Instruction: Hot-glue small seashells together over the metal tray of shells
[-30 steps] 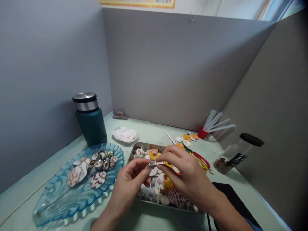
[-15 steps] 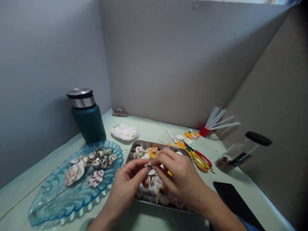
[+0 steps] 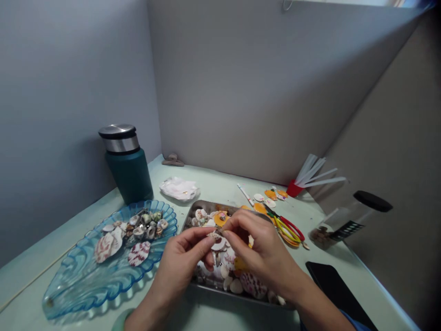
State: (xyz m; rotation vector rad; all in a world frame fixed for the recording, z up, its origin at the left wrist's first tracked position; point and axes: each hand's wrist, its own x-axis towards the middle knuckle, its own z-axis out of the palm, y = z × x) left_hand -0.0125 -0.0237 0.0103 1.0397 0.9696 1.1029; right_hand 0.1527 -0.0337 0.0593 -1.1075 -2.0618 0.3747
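Note:
My left hand (image 3: 186, 250) pinches a small speckled shell (image 3: 215, 235) between thumb and forefinger. Against its other end press the thumb and forefinger of my right hand (image 3: 257, 239), so both hands grip it together. A thin shiny piece shows below my left fingers, too small to name. Both hands hover over a metal tray (image 3: 229, 293) holding many seashells: white ones, orange ones and a purple-striped scallop shell (image 3: 253, 284). Part of the tray is hidden behind my hands. To the left, a blue scalloped dish (image 3: 86, 294) carries small snail shells (image 3: 146, 225) and larger scallop shells (image 3: 109, 246).
A green bottle (image 3: 130, 172) stands behind the dish, near a crumpled white packet (image 3: 179, 189). Scissors with red and yellow handles (image 3: 287, 230), a marker (image 3: 245, 194), a red cup of white sticks (image 3: 294, 188), a clear jar (image 3: 344, 225) and a black phone (image 3: 336, 289) occupy the right.
My right fingertips have shifted slightly up and to the right, and the small shell between my hands shows more. The whole view has drifted slightly.

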